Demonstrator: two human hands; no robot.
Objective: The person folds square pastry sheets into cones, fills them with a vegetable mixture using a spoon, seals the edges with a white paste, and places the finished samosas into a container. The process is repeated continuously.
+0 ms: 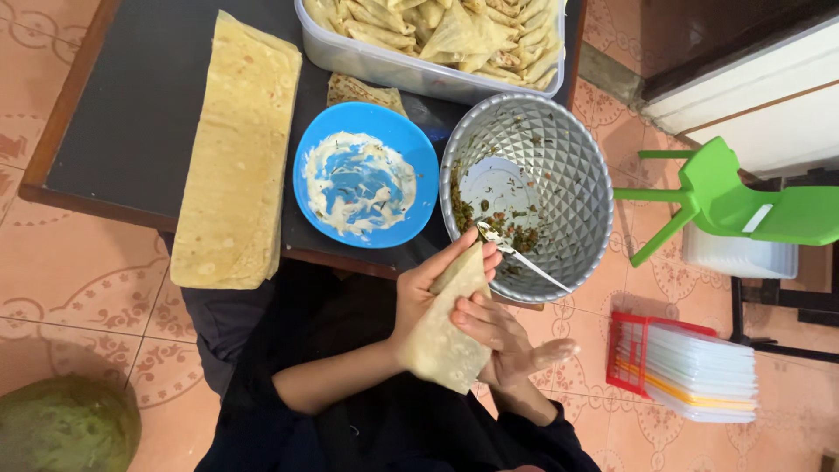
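left hand: fingers curled round a folded pastry strip, held above the lap near the table edge. right hand: fingers mostly straight, pressed together against the strip's side. metal bowl: just beyond the hands, with filling remnants and a spoon. blue bowl: smeared with white paste. stacked pastry sheets: left. plastic tub: folded pieces.

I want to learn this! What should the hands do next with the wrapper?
Probably spoon filling in. The left hand holds the folded wrapper, steadied by the right hand, and the spoon rests in the silver bowl beside leftover filling.
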